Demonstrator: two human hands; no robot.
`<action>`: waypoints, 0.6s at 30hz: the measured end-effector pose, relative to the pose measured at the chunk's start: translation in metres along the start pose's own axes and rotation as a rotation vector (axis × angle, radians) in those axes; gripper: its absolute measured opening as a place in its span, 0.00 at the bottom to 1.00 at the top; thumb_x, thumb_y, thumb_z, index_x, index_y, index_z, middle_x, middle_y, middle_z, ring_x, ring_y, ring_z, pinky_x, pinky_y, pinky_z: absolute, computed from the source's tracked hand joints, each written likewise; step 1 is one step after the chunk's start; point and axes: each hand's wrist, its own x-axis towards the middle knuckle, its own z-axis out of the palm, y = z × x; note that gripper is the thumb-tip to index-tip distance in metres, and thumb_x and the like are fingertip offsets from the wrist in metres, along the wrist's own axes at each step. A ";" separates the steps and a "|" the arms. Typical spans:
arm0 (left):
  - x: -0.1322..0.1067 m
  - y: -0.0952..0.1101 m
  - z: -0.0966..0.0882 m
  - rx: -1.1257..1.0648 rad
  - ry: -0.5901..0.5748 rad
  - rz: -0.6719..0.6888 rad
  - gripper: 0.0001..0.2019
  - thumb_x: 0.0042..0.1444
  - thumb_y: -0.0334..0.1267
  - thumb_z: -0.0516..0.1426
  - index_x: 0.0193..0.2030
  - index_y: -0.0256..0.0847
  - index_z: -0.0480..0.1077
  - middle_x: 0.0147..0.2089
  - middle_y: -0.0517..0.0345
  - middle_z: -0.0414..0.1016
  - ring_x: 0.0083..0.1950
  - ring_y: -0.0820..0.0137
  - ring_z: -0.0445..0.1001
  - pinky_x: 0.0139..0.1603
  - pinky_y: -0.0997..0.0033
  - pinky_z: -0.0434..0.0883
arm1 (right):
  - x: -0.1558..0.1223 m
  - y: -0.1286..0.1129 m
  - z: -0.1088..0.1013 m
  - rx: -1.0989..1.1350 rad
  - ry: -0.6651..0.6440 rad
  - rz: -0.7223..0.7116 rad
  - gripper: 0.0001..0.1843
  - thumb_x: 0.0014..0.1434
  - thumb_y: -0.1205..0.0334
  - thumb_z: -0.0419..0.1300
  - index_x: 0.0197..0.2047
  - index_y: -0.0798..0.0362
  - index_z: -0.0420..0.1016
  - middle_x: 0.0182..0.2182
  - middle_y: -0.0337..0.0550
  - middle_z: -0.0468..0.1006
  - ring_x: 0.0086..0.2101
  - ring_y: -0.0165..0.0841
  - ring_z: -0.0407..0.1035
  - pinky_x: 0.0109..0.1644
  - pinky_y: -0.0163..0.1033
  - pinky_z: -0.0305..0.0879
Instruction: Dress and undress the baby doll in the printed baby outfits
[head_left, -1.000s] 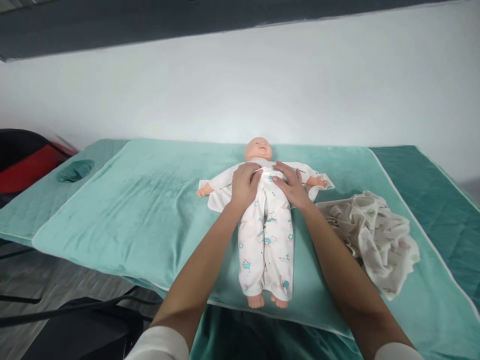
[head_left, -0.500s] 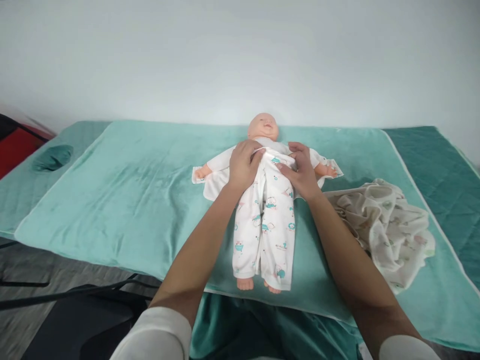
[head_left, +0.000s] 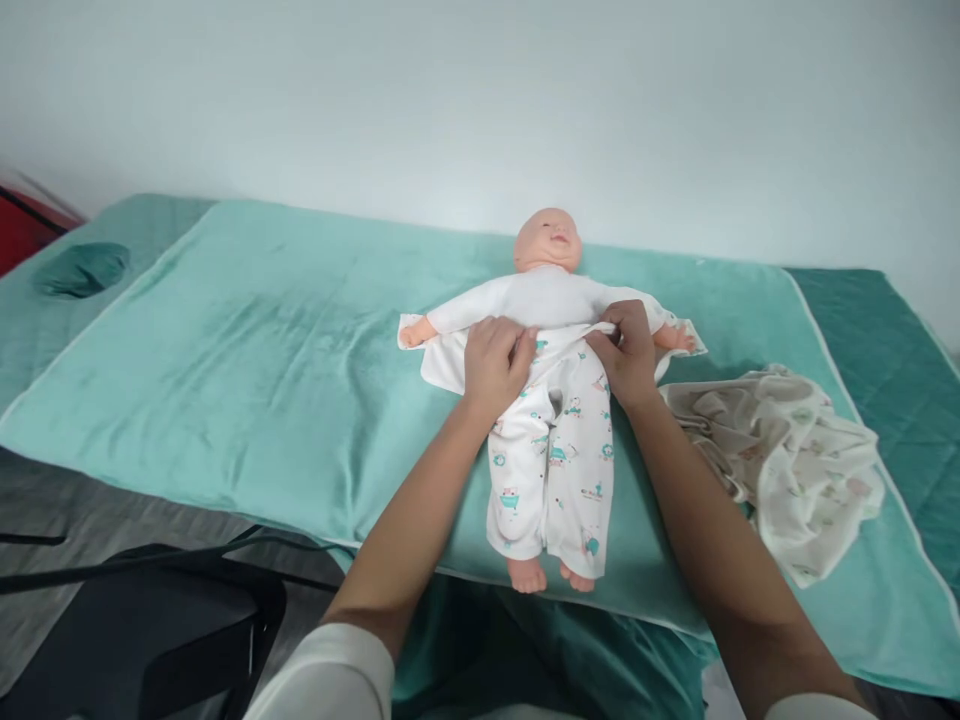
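A baby doll (head_left: 546, 242) lies on its back on the green bed cover (head_left: 247, 340), head toward the wall. White pants (head_left: 577, 440) with teal and pink prints cover its legs, the bare feet poking out below. Beneath its arms spreads an opened white shirt (head_left: 446, 360), and its pale torso is exposed. At the waistband's left side, my left hand (head_left: 499, 368) is closed on the pants, fingertips partly hidden. My right hand (head_left: 628, 350) pinches the waistband at the other side, pulling the fabric up a little.
A crumpled white printed cloth (head_left: 795, 460) lies right of the doll. The bed has a face hole (head_left: 82, 270) at its left end. A black chair (head_left: 150, 630) stands at lower left, and a white wall (head_left: 465, 110) rises behind the bed.
Both hands have shifted down from the chest to the waist with the waistband, uncovering more of the doll's torso. The view has tilted slightly.
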 end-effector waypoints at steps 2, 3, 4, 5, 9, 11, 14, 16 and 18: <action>-0.017 0.002 -0.009 -0.031 -0.005 -0.034 0.18 0.72 0.45 0.49 0.29 0.43 0.62 0.27 0.60 0.66 0.33 0.68 0.65 0.40 0.64 0.60 | -0.001 0.000 0.000 -0.035 0.001 -0.025 0.11 0.62 0.53 0.63 0.37 0.49 0.68 0.36 0.42 0.70 0.40 0.39 0.64 0.46 0.47 0.62; -0.023 0.003 -0.012 -0.045 -0.012 -0.064 0.18 0.72 0.45 0.49 0.30 0.43 0.62 0.27 0.60 0.66 0.33 0.68 0.65 0.39 0.64 0.61 | -0.002 -0.001 0.000 -0.049 0.002 -0.036 0.11 0.62 0.52 0.63 0.37 0.49 0.68 0.35 0.42 0.70 0.39 0.39 0.64 0.46 0.47 0.62; -0.028 0.003 -0.013 -0.053 -0.021 -0.099 0.17 0.71 0.45 0.49 0.30 0.43 0.63 0.27 0.60 0.66 0.33 0.68 0.66 0.39 0.65 0.61 | -0.002 -0.001 0.000 -0.061 0.002 -0.045 0.11 0.63 0.52 0.62 0.36 0.49 0.68 0.34 0.41 0.70 0.39 0.39 0.64 0.45 0.47 0.62; -0.031 0.002 -0.014 -0.055 -0.031 -0.135 0.17 0.71 0.46 0.49 0.30 0.43 0.64 0.27 0.60 0.67 0.33 0.68 0.66 0.39 0.65 0.61 | -0.002 -0.001 -0.001 -0.071 0.000 -0.050 0.12 0.63 0.51 0.62 0.36 0.49 0.68 0.33 0.41 0.69 0.38 0.39 0.64 0.44 0.47 0.62; -0.032 0.000 -0.011 -0.035 -0.063 -0.219 0.18 0.71 0.47 0.48 0.31 0.43 0.66 0.30 0.57 0.70 0.35 0.67 0.68 0.39 0.65 0.62 | -0.006 -0.005 -0.012 -0.144 -0.054 -0.039 0.18 0.65 0.44 0.59 0.32 0.49 0.67 0.29 0.41 0.68 0.34 0.39 0.63 0.41 0.46 0.60; -0.030 -0.001 -0.009 -0.031 -0.071 -0.222 0.18 0.72 0.47 0.47 0.32 0.43 0.66 0.31 0.56 0.72 0.36 0.66 0.69 0.40 0.64 0.63 | -0.011 -0.010 -0.020 -0.189 -0.127 -0.018 0.23 0.65 0.41 0.58 0.28 0.50 0.66 0.25 0.40 0.66 0.32 0.38 0.62 0.39 0.45 0.58; -0.030 -0.003 -0.007 -0.027 -0.080 -0.221 0.18 0.72 0.46 0.47 0.32 0.43 0.67 0.31 0.55 0.73 0.36 0.65 0.69 0.40 0.64 0.62 | -0.025 -0.022 -0.029 -0.187 -0.240 0.065 0.29 0.65 0.37 0.56 0.23 0.50 0.60 0.21 0.38 0.61 0.29 0.34 0.59 0.36 0.43 0.54; -0.031 -0.004 -0.007 -0.030 -0.077 -0.224 0.18 0.72 0.46 0.47 0.31 0.43 0.67 0.31 0.55 0.72 0.35 0.65 0.69 0.39 0.63 0.62 | -0.036 -0.031 -0.033 -0.142 -0.289 0.164 0.31 0.65 0.35 0.54 0.22 0.50 0.57 0.20 0.36 0.58 0.27 0.32 0.56 0.34 0.41 0.52; -0.032 -0.005 -0.006 -0.038 -0.071 -0.230 0.18 0.71 0.46 0.48 0.31 0.43 0.67 0.30 0.56 0.72 0.35 0.65 0.69 0.39 0.64 0.62 | -0.045 -0.039 -0.037 -0.070 -0.335 0.266 0.31 0.65 0.34 0.53 0.22 0.50 0.57 0.21 0.35 0.57 0.26 0.31 0.55 0.33 0.40 0.51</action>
